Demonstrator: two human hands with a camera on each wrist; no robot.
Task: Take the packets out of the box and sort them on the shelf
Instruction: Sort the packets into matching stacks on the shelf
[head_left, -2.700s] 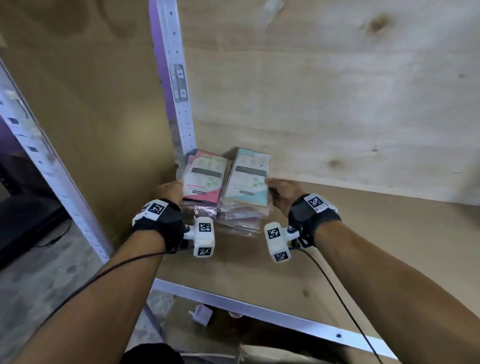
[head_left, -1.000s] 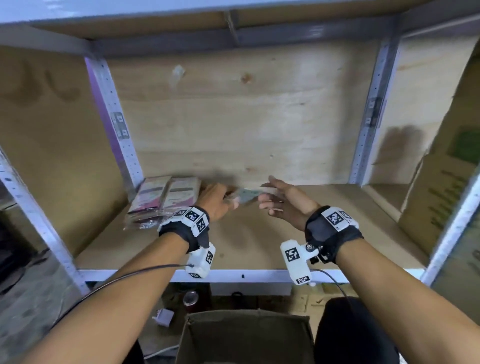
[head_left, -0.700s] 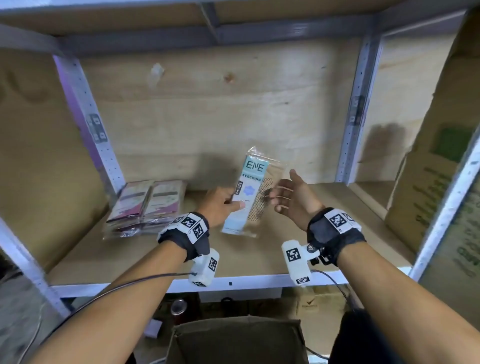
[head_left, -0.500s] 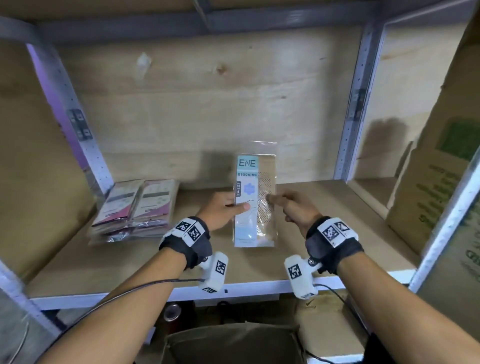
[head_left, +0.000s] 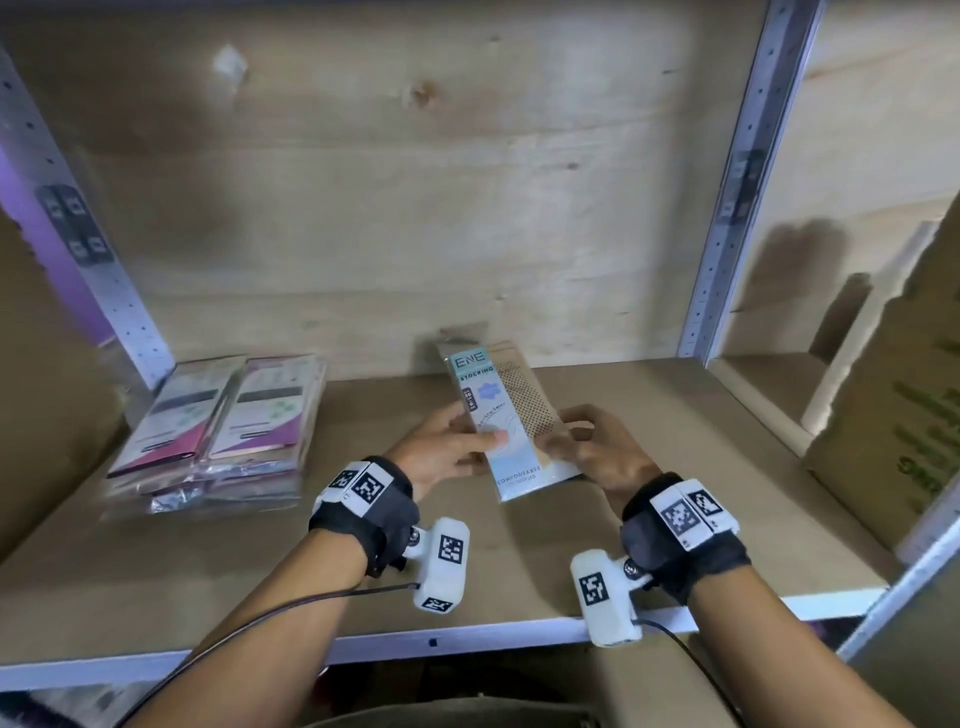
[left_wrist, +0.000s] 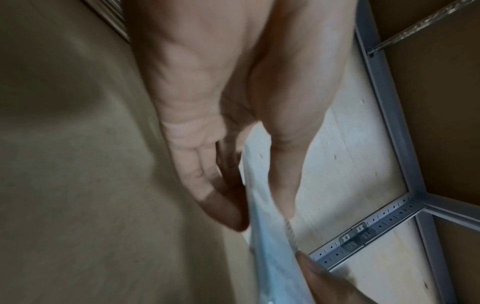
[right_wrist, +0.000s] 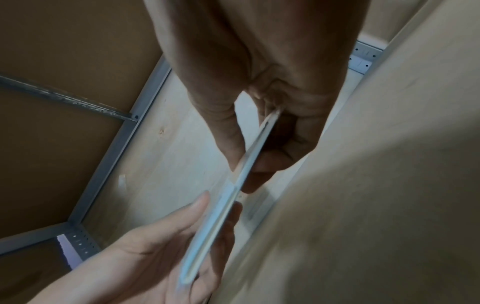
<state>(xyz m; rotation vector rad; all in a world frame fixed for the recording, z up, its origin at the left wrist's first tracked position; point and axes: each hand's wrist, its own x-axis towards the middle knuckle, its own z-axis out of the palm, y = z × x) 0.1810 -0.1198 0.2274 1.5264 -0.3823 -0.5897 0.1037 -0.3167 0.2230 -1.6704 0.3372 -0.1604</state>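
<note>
A light-blue and tan stocking packet (head_left: 506, 418) is held flat over the middle of the plywood shelf (head_left: 701, 499), tilted a little to the left. My left hand (head_left: 449, 449) pinches its left edge, thumb on top. My right hand (head_left: 597, 449) pinches its right edge between thumb and fingers. The packet shows edge-on in the right wrist view (right_wrist: 233, 195), and as a pale blue strip in the left wrist view (left_wrist: 270, 236). Two stacks of pink and purple packets (head_left: 228, 421) lie at the shelf's left end.
Perforated metal uprights stand at the left (head_left: 78, 249) and right (head_left: 737, 182) of the bay. A cardboard box (head_left: 893, 405) leans at the far right. The open box's rim (head_left: 467, 714) shows below the shelf's metal front rail (head_left: 431, 642).
The packet has come down from upright to lying low over the shelf, and my right hand has closed onto its right edge. The view has tipped downward.
</note>
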